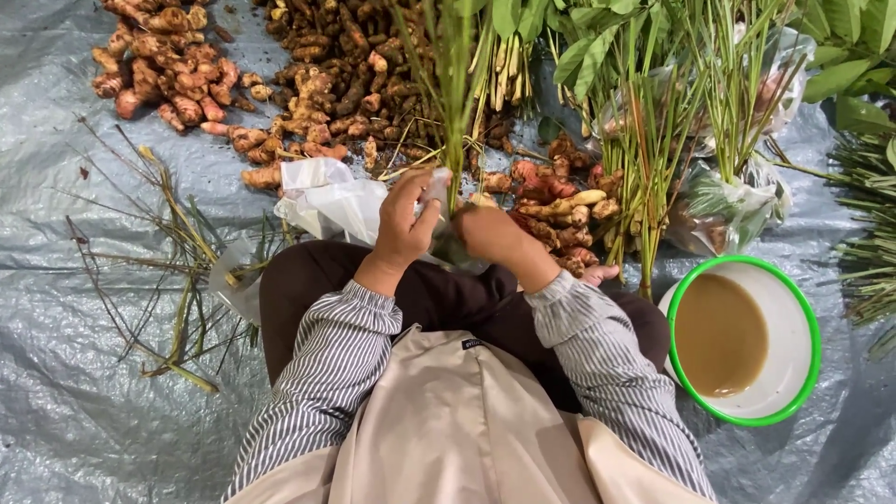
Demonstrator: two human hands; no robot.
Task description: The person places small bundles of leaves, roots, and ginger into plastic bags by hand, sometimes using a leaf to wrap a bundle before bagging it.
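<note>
While I watch from the head camera, the grey tarp (75, 420) fills the floor, and beyond both hands lie the heaps of brown rhizomes (345, 75), with a redder heap (163, 65) off past my left hand (403, 224). To the right of my right hand (490, 233) stand leafy green bundles (653, 121), some in clear bags, and nearer me a green-rimmed white bowl (803, 308) of brownish liquid. A crumpled white plastic bag (327, 201) sits just left of my left hand.

Both hands are closed around the foot of a bundle of green stalks (453, 84) that rises away from me. My left fingers pinch a pale strip against it; my right fist wraps the base just beside them.

I judge the bundle light, springy rather than stiff, and apt to splay if the grip loosens. Holding low, where the stems gather tight, looks safest; higher up they would bend and bruise.
</note>
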